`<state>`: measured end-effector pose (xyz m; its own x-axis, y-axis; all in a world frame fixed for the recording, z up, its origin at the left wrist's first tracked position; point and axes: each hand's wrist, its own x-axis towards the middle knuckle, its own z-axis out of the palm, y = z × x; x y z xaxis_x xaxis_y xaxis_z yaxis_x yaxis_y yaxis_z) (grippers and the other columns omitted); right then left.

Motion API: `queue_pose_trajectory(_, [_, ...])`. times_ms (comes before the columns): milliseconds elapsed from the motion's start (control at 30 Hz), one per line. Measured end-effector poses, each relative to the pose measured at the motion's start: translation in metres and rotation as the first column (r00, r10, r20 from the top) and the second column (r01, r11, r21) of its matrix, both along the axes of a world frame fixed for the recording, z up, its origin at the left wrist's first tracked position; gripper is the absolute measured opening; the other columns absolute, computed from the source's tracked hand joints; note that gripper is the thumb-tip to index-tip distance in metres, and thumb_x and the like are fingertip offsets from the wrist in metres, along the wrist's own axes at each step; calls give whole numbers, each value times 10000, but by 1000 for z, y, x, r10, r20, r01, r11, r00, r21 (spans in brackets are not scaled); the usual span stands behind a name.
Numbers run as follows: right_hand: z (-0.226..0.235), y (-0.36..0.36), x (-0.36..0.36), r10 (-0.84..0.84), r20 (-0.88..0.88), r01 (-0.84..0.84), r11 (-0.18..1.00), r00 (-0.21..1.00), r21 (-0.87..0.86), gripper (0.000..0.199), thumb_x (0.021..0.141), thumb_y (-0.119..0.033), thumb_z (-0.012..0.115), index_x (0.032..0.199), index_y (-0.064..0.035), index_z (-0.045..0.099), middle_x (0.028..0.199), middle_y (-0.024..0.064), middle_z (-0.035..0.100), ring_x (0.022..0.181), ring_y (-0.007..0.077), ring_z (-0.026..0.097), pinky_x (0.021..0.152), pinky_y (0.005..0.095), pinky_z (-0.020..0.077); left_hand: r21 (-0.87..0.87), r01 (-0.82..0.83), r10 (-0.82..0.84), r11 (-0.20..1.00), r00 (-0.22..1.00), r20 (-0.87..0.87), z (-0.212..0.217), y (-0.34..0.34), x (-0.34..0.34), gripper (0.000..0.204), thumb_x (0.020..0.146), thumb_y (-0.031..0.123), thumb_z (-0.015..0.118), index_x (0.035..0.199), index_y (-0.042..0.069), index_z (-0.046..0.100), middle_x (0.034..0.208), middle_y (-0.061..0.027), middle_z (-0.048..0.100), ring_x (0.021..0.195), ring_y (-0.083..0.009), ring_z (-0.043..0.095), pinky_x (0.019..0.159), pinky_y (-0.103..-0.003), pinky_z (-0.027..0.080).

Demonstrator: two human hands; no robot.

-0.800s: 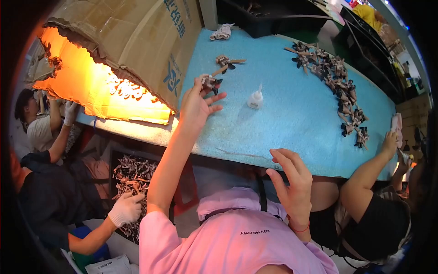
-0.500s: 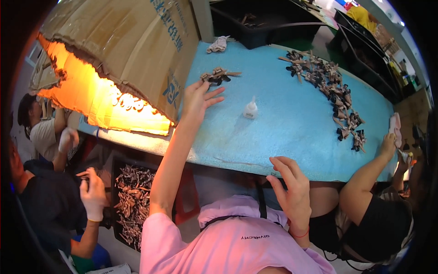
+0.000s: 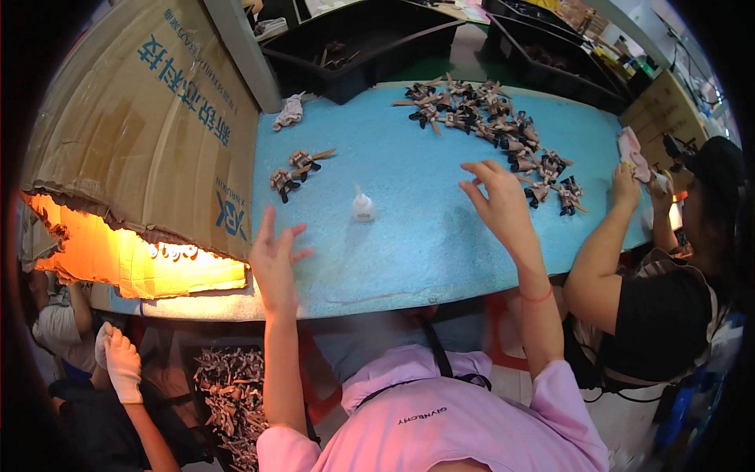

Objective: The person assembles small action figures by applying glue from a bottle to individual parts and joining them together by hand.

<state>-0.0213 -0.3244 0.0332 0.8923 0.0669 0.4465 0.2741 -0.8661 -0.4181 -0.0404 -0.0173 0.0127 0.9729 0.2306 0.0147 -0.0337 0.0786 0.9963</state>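
Observation:
My left hand (image 3: pixel 277 263) hovers over the near left part of the blue tabletop (image 3: pixel 409 259), fingers apart and nothing in it. Just beyond it lie two small brown and black toy figures (image 3: pixel 303 162). A small white squeeze bottle with a thin nozzle (image 3: pixel 363 208) stands upright between my hands. My right hand (image 3: pixel 505 206) is above the table at the right, its fingers loosely bent with no object visible in them. Closest to it is the near end of a long cluster of similar figures (image 3: pixel 519 145), which curves along the far right.
A torn cardboard box (image 3: pixel 149 134) glows orange inside at the left. Black bins (image 3: pixel 370 43) line the far edge, near a crumpled cloth (image 3: pixel 289 112). Below the table edge sits a crate of brown parts (image 3: pixel 228 393). Co-workers' arms (image 3: pixel 605 236) flank both sides.
My left hand has drawn back from the figures at the left, where two now lie apart from the cluster. My right hand has risen over the table toward the cluster. The view has shifted right.

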Motion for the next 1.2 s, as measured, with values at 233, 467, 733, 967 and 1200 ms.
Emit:
queue_pose_trajectory(233, [-17,12,91,-67,-24,68,997,997,36,200,775,-140,635,910,0,587,763,178,621,703,354,601,615,408,474,-139,75,-80,987,996,-26,-1,-18,-70,384,868,-8,462,1252,-27,449,1251,-135,498,879,-149,591,574,-211,530])
queue_pose_trajectory(467, [-49,-3,123,-150,148,161,985,977,-62,105,771,-87,605,783,17,596,661,160,617,639,309,629,576,357,488,-175,156,-158,972,987,3,5,-33,-91,305,877,-6,450,1168,-42,532,1159,-156,562,860,-149,591,574,-229,531])
queue_pose_trajectory(733, [2,12,-20,64,45,-74,954,997,290,34,764,23,604,786,21,629,653,98,632,581,154,642,515,231,478,-526,366,-464,768,884,-62,-6,-70,-89,420,929,152,454,1293,-42,379,1273,-195,456,1026,-250,555,721,-324,533])
queue_pose_trajectory(967, [15,34,-101,289,135,-318,887,948,334,215,690,103,607,877,2,646,771,114,659,603,175,631,529,246,496,-654,373,-566,658,818,-102,-2,-85,-81,422,928,216,478,1262,-34,418,1178,-161,528,975,-217,579,654,-291,531])
queue_pose_trajectory(1200, [11,46,-94,434,70,-432,843,898,321,224,720,62,614,936,4,638,761,99,656,595,161,625,519,235,487,-613,317,-471,724,876,-104,-6,-67,-91,290,894,129,530,1138,-28,539,987,-129,616,748,-156,613,527,-240,506])
